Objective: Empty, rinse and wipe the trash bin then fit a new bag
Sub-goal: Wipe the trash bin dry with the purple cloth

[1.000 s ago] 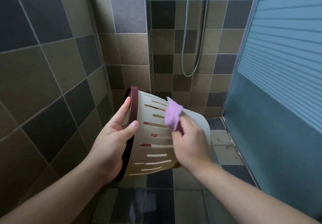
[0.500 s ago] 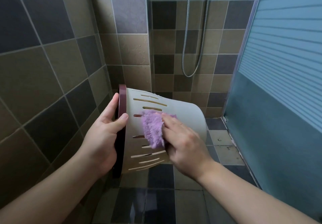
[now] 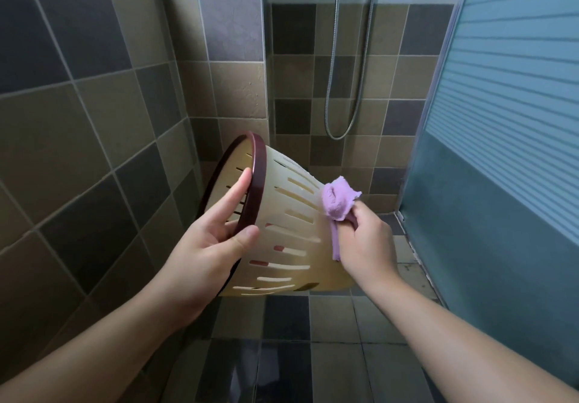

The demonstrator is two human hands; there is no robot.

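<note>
Head view is showing the trash bin (image 3: 282, 230) being held on its side in the air over the tiled floor (image 3: 313, 355) of a shower corner, the left hand (image 3: 206, 246) pinching its dark maroon rim (image 3: 255, 183) between thumb and extended fingers, while the right hand (image 3: 366, 246), fingers curled tight around a bunched purple cloth (image 3: 338, 202), is pressing it on the outer wall near the base. Wiping well is likely meaning rotating the bin and working along the slots. Bin is looking like smooth cream plastic, tapered and slotted; cloth fluffy; wall tiles (image 3: 78, 136) matte.
</note>
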